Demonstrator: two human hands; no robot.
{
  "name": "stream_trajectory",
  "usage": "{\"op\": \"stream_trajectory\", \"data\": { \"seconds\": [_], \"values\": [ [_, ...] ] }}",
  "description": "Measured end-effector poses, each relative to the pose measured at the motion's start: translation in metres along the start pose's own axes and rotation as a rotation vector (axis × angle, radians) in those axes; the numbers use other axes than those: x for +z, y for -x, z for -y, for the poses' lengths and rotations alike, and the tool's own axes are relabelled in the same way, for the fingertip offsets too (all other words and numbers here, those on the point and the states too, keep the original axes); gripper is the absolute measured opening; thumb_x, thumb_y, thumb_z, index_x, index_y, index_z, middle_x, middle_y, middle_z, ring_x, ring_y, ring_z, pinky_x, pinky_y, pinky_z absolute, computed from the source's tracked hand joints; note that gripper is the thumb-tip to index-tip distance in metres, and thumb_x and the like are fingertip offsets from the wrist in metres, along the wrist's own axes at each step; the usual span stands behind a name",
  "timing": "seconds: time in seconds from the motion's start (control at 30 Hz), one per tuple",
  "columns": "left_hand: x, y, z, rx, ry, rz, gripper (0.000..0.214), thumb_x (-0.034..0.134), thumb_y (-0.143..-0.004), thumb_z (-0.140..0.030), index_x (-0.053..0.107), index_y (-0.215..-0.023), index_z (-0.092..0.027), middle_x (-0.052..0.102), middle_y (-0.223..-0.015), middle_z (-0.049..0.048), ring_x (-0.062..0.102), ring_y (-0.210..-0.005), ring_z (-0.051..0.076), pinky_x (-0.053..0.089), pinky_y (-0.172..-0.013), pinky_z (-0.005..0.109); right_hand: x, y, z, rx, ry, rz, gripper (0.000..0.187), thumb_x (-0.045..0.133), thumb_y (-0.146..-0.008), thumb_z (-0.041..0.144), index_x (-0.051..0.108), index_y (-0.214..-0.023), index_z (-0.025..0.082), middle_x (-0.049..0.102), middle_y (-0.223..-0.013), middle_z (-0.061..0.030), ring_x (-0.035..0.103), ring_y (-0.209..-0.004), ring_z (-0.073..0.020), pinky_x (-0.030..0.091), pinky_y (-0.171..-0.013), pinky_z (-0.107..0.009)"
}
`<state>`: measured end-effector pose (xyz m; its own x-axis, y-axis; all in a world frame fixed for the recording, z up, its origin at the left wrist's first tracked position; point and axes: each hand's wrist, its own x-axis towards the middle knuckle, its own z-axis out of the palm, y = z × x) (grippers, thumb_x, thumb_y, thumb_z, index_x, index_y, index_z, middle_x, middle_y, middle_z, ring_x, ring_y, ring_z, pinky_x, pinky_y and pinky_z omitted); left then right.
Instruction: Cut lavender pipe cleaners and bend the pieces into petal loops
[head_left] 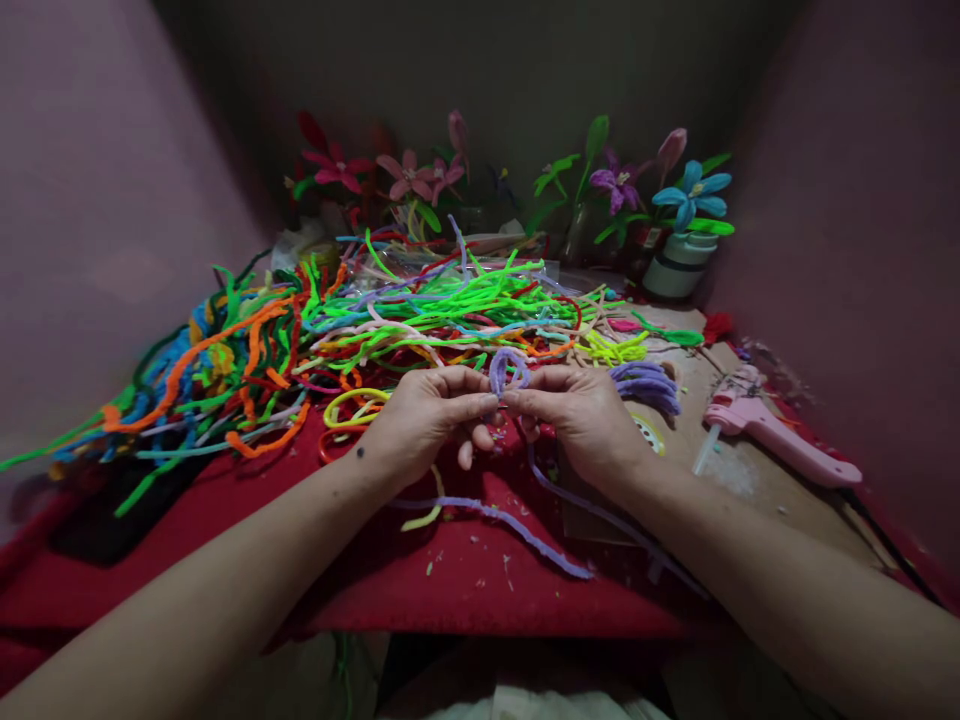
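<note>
A purple pipe cleaner [510,366], bent into a loop, stands up between my two hands over the table. My left hand [431,415] pinches it at the base between thumb and forefinger. From the other side my right hand [577,410] pinches the same base, its thumb tip almost touching the left one. Under my right forearm passes a long purple strand; whether it joins the loop is hidden. Another loose purple pipe cleaner [517,525] lies below my hands on the red cloth [450,590]. Beside my right hand rests a bundle of purple loops [649,387].
A tangled heap of coloured pipe cleaners [427,310] spreads behind and left. Yellow-and-red-handled scissors [352,410] lie near my left wrist. A pink glue gun [780,430] rests on cardboard [690,470] at right. Pipe-cleaner flowers [691,197] stand along the back in containers.
</note>
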<state>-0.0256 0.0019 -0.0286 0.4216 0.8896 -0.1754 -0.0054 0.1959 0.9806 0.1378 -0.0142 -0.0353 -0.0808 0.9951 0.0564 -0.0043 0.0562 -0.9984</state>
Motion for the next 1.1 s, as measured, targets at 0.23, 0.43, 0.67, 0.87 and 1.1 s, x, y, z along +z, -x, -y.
{"op": "stream_trajectory", "data": {
  "seconds": [0.23, 0.43, 0.67, 0.87, 1.1],
  "values": [
    [-0.002, -0.003, -0.001, -0.061, 0.069, 0.076, 0.014, 0.063, -0.074, -0.023, 0.054, -0.076, -0.012, 0.062, -0.054, 0.0003, 0.055, -0.037, 0.01, 0.043, -0.033, 0.017, -0.003, -0.003, 0.002, 0.094, -0.249, 0.115, 0.024, 0.072, -0.064, 0.032, 0.062, -0.077, 0.015, 0.061, -0.063, 0.0007, 0.054, -0.05, -0.0106, 0.039, -0.048, -0.023],
    [0.002, 0.003, -0.004, -0.12, -0.042, 0.166, 0.015, 0.058, -0.076, -0.027, 0.05, -0.075, -0.014, 0.06, -0.048, -0.0005, 0.051, -0.032, 0.009, 0.037, -0.033, 0.015, -0.006, -0.007, -0.004, 0.122, -0.263, 0.137, 0.021, 0.071, -0.067, 0.034, 0.065, -0.07, 0.014, 0.061, -0.061, -0.0008, 0.054, -0.051, -0.0103, 0.042, -0.051, -0.024],
    [-0.005, 0.003, -0.009, -0.038, -0.135, 0.18, 0.013, 0.06, -0.074, -0.025, 0.054, -0.074, -0.013, 0.058, -0.049, -0.0008, 0.056, -0.042, 0.01, 0.041, -0.039, 0.016, -0.002, -0.006, -0.004, 0.164, -0.39, 0.017, 0.018, 0.075, -0.061, 0.028, 0.063, -0.061, 0.015, 0.057, -0.056, 0.0005, 0.049, -0.048, -0.009, 0.04, -0.048, -0.024],
    [-0.012, 0.0, -0.009, -0.143, -0.116, 0.222, 0.019, 0.06, -0.075, -0.029, 0.051, -0.073, -0.013, 0.06, -0.047, 0.0011, 0.05, -0.032, 0.008, 0.037, -0.034, 0.016, -0.003, -0.009, -0.004, 0.21, -0.498, 0.063, 0.016, 0.073, -0.062, 0.024, 0.062, -0.062, 0.014, 0.057, -0.057, 0.0012, 0.052, -0.047, -0.0089, 0.041, -0.047, -0.022],
    [-0.014, 0.002, -0.023, -0.139, -0.382, 0.196, 0.016, 0.057, -0.077, -0.029, 0.053, -0.072, -0.014, 0.058, -0.046, -0.0002, 0.047, -0.034, 0.008, 0.034, -0.037, 0.016, -0.003, -0.011, -0.005, 0.19, -0.507, 0.025, 0.017, 0.074, -0.06, 0.024, 0.061, -0.061, 0.014, 0.056, -0.056, 0.0025, 0.049, -0.046, -0.0074, 0.039, -0.047, -0.021]
  ]
}}
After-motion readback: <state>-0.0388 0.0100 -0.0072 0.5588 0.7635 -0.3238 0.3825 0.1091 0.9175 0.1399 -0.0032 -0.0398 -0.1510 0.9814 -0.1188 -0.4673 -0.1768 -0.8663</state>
